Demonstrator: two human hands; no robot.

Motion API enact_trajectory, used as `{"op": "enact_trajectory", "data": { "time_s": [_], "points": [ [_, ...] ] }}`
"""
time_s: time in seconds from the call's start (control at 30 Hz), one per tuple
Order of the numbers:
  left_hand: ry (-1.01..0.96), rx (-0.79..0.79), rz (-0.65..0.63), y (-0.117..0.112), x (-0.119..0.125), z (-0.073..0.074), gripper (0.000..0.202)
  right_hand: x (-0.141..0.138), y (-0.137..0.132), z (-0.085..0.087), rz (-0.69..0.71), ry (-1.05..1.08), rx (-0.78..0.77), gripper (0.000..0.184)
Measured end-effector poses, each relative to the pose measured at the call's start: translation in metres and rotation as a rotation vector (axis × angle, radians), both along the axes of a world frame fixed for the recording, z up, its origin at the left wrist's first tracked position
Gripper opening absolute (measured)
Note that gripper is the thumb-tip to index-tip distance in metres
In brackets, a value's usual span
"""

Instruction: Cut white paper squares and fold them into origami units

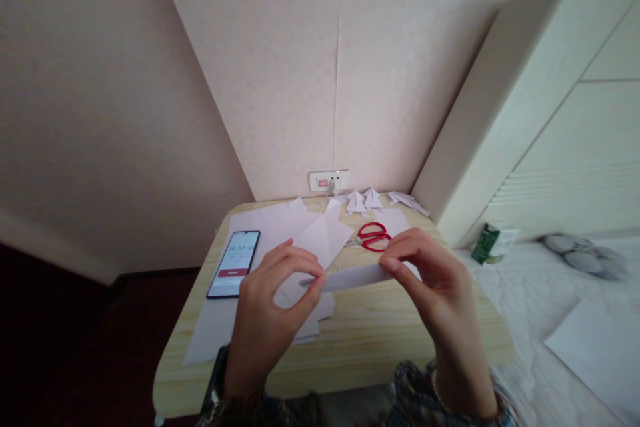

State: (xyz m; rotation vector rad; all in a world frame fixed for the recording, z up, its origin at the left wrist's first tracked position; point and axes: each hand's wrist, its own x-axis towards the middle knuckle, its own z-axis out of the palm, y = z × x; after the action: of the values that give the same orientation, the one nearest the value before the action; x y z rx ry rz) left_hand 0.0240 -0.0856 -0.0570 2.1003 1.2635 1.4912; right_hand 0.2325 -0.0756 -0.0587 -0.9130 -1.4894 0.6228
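A narrow strip of white paper stretches between my two hands above the wooden table. My left hand pinches its left end between thumb and forefinger. At the other end, my right hand grips it the same way. Just beyond the strip lie scissors with red handles. White paper sheets are spread under and behind my left hand, some cut or creased. Folded paper pieces stand along the table's back edge.
A phone with a lit timer screen rests on paper at the table's left. Behind the table is a wall socket with a plug. To the right, a bed carries a green-and-white box, a grey rounded object and a white sheet.
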Motion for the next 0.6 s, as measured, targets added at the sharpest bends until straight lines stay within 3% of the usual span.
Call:
{"op": "enact_trajectory", "data": {
  "time_s": [0.17, 0.27, 0.33, 0.47, 0.6],
  "points": [
    [-0.143, -0.101, 0.030, 0.005, -0.018, -0.004, 0.016, 0.014, -0.003, -0.003, -0.100, 0.201, -0.070, 0.015],
    [-0.382, -0.174, 0.048, 0.004, -0.021, -0.008, 0.012, 0.014, -0.002, -0.004, -0.176, 0.356, -0.117, 0.014],
    [-0.572, -0.230, -0.031, 0.002, -0.016, -0.010, 0.004, 0.011, 0.001, -0.005, -0.187, 0.411, -0.135, 0.015],
    [-0.651, -0.418, -0.269, 0.001, 0.001, -0.015, 0.046, -0.004, 0.007, -0.010, -0.160, 0.418, -0.164, 0.016],
    [-0.609, -0.556, -0.195, 0.006, 0.010, -0.015, 0.017, -0.013, 0.010, -0.009, -0.090, 0.277, -0.187, 0.010]
  ]
}}
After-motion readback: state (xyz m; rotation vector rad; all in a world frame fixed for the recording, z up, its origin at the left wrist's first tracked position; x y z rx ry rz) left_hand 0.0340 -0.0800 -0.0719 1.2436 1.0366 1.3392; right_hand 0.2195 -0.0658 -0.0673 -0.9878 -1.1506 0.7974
